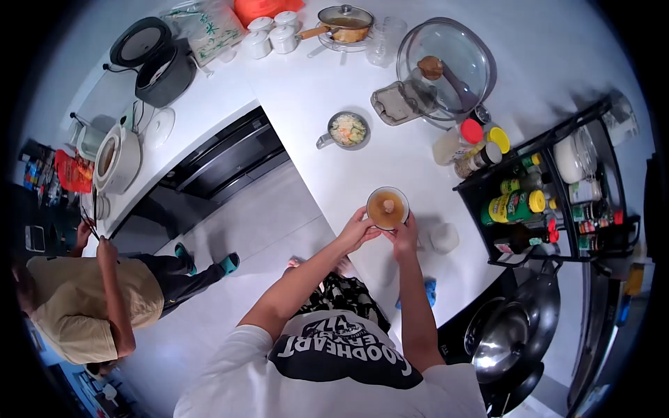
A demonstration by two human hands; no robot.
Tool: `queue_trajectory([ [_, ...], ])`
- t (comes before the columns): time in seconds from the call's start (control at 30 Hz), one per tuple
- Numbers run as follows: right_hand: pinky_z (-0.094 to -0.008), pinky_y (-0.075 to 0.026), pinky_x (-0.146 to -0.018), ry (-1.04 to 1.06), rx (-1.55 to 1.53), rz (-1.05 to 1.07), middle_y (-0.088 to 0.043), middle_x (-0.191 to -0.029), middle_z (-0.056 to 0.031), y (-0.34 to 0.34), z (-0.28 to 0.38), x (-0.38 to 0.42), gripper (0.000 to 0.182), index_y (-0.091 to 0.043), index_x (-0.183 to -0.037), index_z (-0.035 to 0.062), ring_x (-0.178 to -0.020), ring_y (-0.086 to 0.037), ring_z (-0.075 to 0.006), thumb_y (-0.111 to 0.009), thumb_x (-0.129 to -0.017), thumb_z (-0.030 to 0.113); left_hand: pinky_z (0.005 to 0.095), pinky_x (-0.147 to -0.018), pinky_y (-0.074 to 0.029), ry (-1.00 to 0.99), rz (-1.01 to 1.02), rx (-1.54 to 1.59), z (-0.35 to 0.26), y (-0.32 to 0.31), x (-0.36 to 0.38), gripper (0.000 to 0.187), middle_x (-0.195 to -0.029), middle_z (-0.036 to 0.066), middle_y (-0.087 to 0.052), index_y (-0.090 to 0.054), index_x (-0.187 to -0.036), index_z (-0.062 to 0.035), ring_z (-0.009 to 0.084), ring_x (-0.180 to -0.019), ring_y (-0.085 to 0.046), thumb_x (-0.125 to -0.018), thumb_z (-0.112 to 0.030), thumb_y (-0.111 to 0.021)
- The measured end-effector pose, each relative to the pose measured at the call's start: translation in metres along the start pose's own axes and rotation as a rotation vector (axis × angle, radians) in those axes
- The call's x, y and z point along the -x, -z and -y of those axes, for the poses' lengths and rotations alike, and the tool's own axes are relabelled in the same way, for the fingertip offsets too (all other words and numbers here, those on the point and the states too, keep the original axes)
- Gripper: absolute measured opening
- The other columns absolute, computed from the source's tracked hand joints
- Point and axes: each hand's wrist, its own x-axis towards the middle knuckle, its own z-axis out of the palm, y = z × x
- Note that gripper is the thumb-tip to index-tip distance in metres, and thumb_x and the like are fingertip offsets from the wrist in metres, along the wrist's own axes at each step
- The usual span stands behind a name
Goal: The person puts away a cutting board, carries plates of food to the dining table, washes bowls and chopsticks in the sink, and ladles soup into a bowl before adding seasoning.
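Between my two hands is a bowl of brownish soup (pixel 387 207) with a pale lump in its middle. My left hand (pixel 357 232) grips the bowl's lower left side, fingers against its wall. On the opposite side, my right hand (pixel 403 235) has its fingers closed on the lower right rim. The bowl is over the white counter (pixel 348 177). Farther up the counter stands a grey handled cup (pixel 347 130) filled with chopped pale, green and orange food. A clear glass (pixel 444 238) is just right of my right hand.
Seasoning jars (pixel 456 143) stand beside a black spice rack (pixel 550 191) on the right. A large glass lid (pixel 446 66) and lidded pan (pixel 345 24) lie at the back. Black woks (pixel 516 334) are at lower right. Another person (pixel 97 289) stands left, near a white cooker (pixel 118 159).
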Motion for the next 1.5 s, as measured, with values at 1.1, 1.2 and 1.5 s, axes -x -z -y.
queue_trajectory([
  [1.1,-0.0288,-0.038,-0.092,0.044,0.362,1.050,-0.051,-0.116,-0.0069,-0.430,-0.061,0.134,0.059,-0.029,-0.134,0.0023,-0.108,-0.049,-0.0156,-0.058,-0.083,0.001,0.0262,-0.078,-0.046,-0.813,-0.523,0.275,-0.190,0.237,0.347,0.040,-0.106,0.002,-0.053,-0.037,-0.121,-0.0137,0.0091,-0.089,-0.054,-0.085,-0.005,-0.051],
  [1.2,-0.0296,-0.038,-0.093,0.017,0.421,1.067,-0.050,-0.118,-0.0080,-0.476,-0.077,0.132,0.051,-0.033,-0.133,0.0037,-0.109,-0.048,-0.0154,-0.056,-0.087,0.007,0.0271,-0.078,-0.045,-0.869,-0.579,0.309,-0.208,0.261,0.372,0.040,-0.109,0.003,-0.051,-0.037,-0.122,-0.0127,0.0104,-0.092,-0.053,-0.084,-0.005,-0.048],
  [1.5,-0.0310,-0.043,-0.086,-0.075,0.483,1.255,-0.051,-0.117,-0.0079,-0.605,-0.098,0.103,0.044,-0.038,-0.132,0.0092,-0.105,-0.051,-0.0164,-0.047,-0.094,0.029,0.0293,-0.082,-0.046,-1.025,-0.723,0.468,-0.259,0.303,0.415,0.047,-0.120,0.006,-0.047,-0.035,-0.127,-0.0106,0.0146,-0.104,-0.052,-0.082,-0.004,-0.046],
])
